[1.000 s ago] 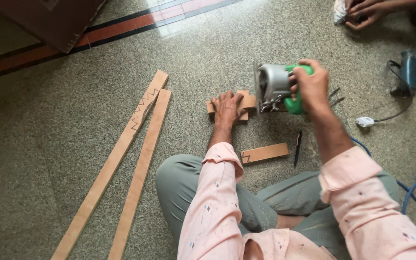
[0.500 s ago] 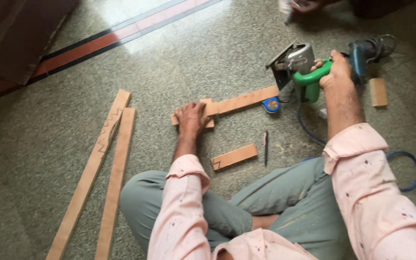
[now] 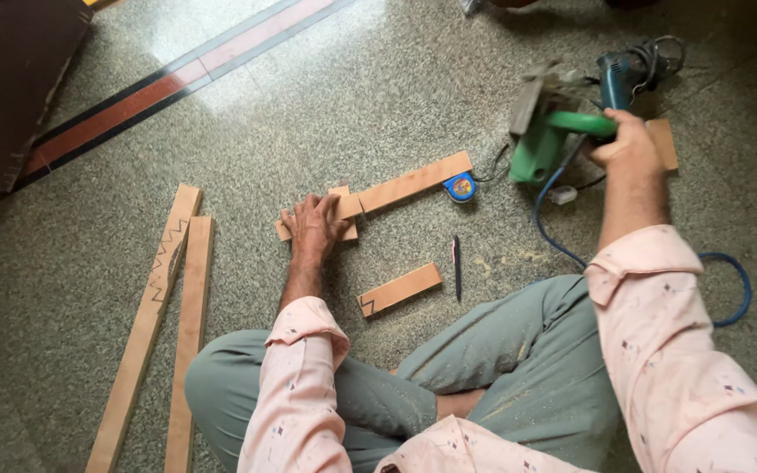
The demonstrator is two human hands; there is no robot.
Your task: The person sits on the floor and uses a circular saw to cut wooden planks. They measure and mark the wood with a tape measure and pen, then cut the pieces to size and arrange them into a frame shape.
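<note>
Open speckled floor (image 3: 378,105) lies ahead of me; two long planks (image 3: 168,324) bound my left side. The wood strip (image 3: 396,187) lies flat, angled up to the right, its far end touching a blue tape measure (image 3: 460,187). My left hand (image 3: 313,226) presses flat on its near end. My right hand (image 3: 628,144) is clamped on the green circular saw (image 3: 545,140), raised clear, right of the strip.
</note>
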